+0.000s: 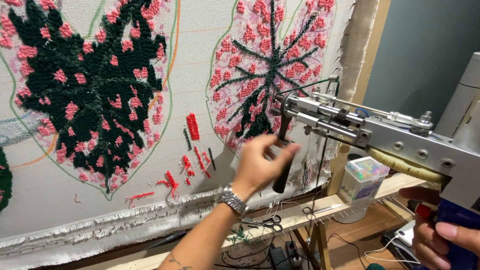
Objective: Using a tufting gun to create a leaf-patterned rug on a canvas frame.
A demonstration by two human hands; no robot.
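Fingers [280, 150] of left hand [260, 167] around tufting gun's [380, 135] black front handle [282, 172]

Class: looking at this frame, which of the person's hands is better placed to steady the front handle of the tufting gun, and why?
Left. The left hand is already at the black front handle; the right hand is back on the gun's blue grip.

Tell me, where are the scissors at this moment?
In the head view, the scissors lie low and centre on the wooden frame ledge, under the cloth and just right of the left hand's wristwatch.

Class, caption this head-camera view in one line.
Left hand grips tufting gun's front handle; right hand holds its rear grip.
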